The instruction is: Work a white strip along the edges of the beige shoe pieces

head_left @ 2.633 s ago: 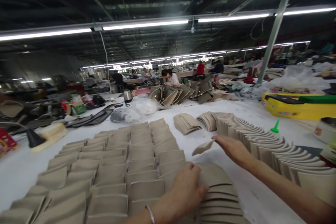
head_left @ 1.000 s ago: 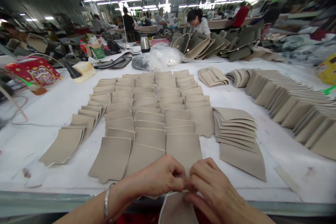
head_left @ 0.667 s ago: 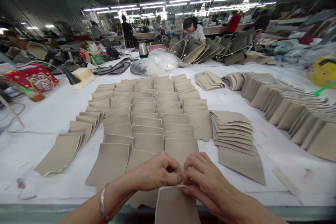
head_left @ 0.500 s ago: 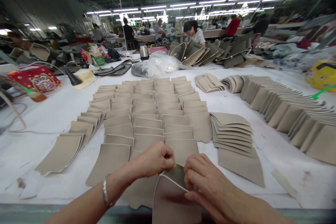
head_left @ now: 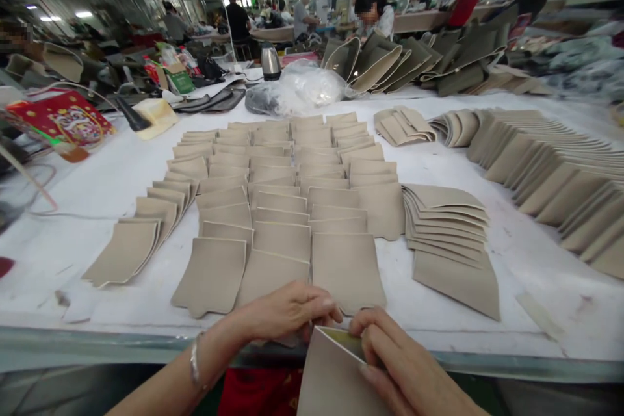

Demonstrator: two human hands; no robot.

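Note:
A beige-grey leather-like piece (head_left: 334,377) stands at the table's front edge, folded or doubled, with a pale rim and a yellowish inner face showing at its top. My right hand (head_left: 394,354) pinches its right side, thumb in front and fingers at the inner face. At the top left corner, my left hand (head_left: 292,309) has its fingers bent together around the edge; the thumb is mostly hidden. Just beyond my hands, similar flat pieces (head_left: 346,266) lie overlapping in rows.
A fanned stack (head_left: 446,227) lies right of the rows, and a long row of pieces (head_left: 550,175) runs along the right. Clear plastic (head_left: 312,88), a kettle (head_left: 270,62) and a red box (head_left: 73,120) stand farther back. People work beyond the table (head_left: 517,273).
The view has tipped down, so the table's front edge and something red below it show. Both hands, with the piece, are nearer the front edge. My left hand's fist has loosened into longer fingers.

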